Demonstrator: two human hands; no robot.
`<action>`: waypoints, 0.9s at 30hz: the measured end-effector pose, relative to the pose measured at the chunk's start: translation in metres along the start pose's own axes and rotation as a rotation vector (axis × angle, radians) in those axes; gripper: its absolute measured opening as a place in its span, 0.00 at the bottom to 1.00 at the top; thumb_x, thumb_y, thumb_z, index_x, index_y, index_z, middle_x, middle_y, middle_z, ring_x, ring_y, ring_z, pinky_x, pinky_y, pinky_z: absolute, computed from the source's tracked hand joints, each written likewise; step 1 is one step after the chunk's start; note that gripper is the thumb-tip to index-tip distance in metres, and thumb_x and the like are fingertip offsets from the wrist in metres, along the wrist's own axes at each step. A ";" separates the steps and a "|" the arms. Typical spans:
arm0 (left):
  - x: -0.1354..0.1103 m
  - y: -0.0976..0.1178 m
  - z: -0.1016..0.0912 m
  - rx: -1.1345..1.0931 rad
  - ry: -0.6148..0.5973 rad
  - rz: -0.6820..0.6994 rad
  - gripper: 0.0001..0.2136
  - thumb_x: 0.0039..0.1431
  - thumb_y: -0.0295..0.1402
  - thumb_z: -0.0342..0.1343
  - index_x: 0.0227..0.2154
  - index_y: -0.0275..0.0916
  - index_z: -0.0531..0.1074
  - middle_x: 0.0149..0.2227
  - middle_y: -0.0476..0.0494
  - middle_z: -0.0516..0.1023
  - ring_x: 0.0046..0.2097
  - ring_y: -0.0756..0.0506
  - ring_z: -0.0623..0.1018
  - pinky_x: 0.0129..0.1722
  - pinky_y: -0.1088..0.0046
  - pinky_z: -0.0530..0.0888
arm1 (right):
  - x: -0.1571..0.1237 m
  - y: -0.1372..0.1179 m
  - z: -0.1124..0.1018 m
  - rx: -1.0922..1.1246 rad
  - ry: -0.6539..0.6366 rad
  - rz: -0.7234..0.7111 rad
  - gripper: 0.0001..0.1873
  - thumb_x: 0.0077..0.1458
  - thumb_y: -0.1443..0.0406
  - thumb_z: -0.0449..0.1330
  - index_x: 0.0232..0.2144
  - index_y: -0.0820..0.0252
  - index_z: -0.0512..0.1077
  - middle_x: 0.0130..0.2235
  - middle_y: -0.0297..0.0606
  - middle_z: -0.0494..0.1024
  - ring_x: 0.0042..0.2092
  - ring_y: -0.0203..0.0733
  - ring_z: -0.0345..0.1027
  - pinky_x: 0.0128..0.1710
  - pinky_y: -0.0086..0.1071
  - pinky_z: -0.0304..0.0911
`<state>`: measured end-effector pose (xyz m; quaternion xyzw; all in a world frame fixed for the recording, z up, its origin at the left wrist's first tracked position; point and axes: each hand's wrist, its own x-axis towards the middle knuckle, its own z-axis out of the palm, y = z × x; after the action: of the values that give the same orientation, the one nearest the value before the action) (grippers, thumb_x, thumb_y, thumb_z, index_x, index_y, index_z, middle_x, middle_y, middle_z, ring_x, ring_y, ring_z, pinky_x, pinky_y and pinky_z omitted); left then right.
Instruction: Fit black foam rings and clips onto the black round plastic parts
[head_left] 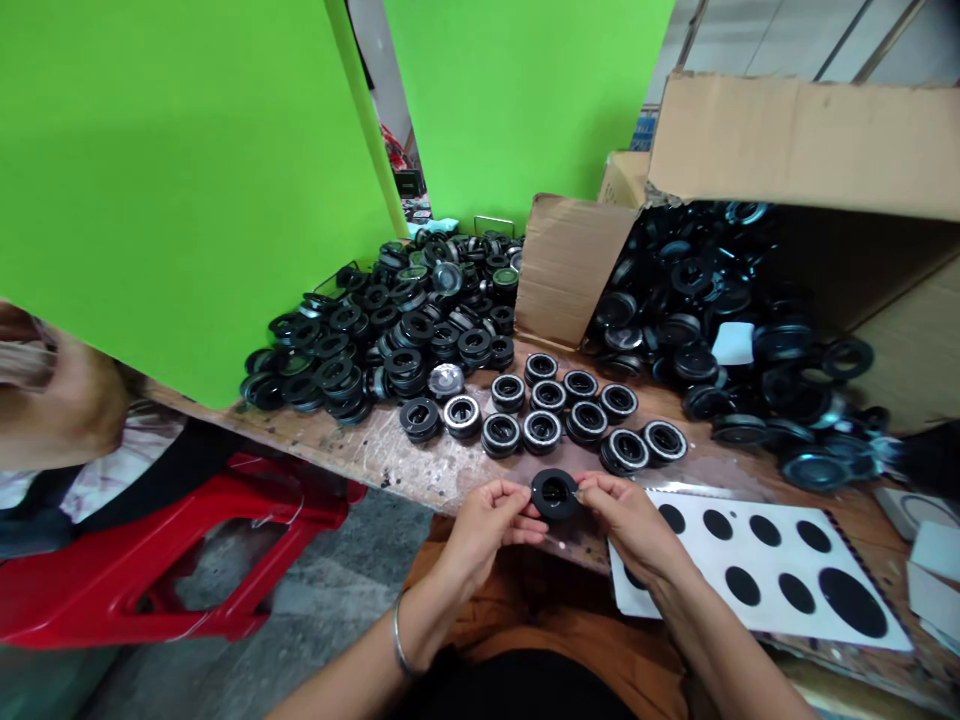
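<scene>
Both my hands hold one black ring-shaped part (555,493) just over the near edge of the worn wooden bench (390,455). My left hand (489,520) pinches its left rim with closed fingers. My right hand (626,518) pinches the right rim the same way. Just beyond the part, several similar black rings with silver inner rims (559,412) stand in rows on the bench.
A big heap of black rings (390,325) lies at the back left. A tipped cardboard box (757,300) spills more rings at the right. A white sheet with black discs (757,570) lies near my right hand. A red plastic stool (187,560) and another person's arm (52,395) are at left.
</scene>
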<state>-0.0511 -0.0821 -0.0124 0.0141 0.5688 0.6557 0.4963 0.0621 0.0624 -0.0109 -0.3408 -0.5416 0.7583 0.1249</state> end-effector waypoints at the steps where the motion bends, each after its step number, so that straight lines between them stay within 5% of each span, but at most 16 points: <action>1: 0.000 0.000 0.000 0.000 -0.002 0.000 0.13 0.52 0.38 0.64 0.31 0.33 0.69 0.27 0.43 0.78 0.26 0.48 0.80 0.26 0.77 0.77 | 0.000 0.000 0.000 -0.009 0.002 0.000 0.08 0.41 0.61 0.66 0.22 0.62 0.77 0.34 0.39 0.76 0.36 0.40 0.65 0.38 0.30 0.60; 27: 0.006 -0.002 0.001 0.037 0.002 0.032 0.18 0.45 0.42 0.66 0.29 0.35 0.65 0.22 0.48 0.75 0.24 0.47 0.80 0.24 0.75 0.77 | 0.002 0.002 0.006 -0.172 0.083 -0.088 0.11 0.43 0.62 0.63 0.16 0.60 0.68 0.35 0.39 0.76 0.36 0.42 0.66 0.37 0.30 0.59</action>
<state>-0.0527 -0.0776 -0.0167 0.0315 0.5810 0.6529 0.4849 0.0575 0.0581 -0.0124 -0.3573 -0.6133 0.6881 0.1509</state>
